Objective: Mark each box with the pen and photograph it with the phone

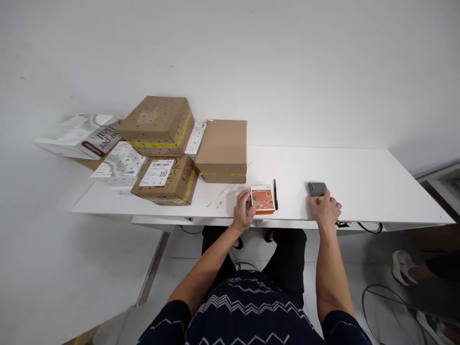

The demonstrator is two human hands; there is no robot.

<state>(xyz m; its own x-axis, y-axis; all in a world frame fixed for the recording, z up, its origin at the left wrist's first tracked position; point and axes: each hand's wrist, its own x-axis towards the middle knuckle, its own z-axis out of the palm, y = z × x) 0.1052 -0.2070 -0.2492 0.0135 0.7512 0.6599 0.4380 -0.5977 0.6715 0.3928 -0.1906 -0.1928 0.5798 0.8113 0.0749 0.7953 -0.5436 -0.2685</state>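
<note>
Pale wall before me, faintly marked, long white table against it, light floor with thin seams underneath, grey unit partly seen at far right, soft, even light.

A small, squarish orange-and-white box with a colourful printed top lies face up near the front edge of the white worktop. Well to its right, a grey smartphone lies back up, near end hidden.
</note>
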